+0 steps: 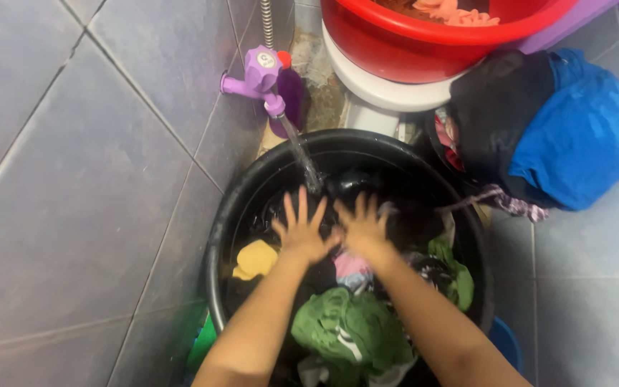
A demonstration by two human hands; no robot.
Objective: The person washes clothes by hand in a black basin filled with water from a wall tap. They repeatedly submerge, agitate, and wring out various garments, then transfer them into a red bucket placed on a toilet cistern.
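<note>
We hold left hand [301,233] and right hand [362,228] splayed, empty | purple plastic tap [261,75] stream just ahead | keep palms under flow, above round black tub [218,236] of soaked clothes [352,331].

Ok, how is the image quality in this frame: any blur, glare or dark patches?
Head view: both hands, left hand and right hand, are soft with motion blur at the fingers; the black tub interior is dark, swallowing detail; mild sheen on the wall tiles and red basin; the purple tap and green cloth read clearly.
</note>
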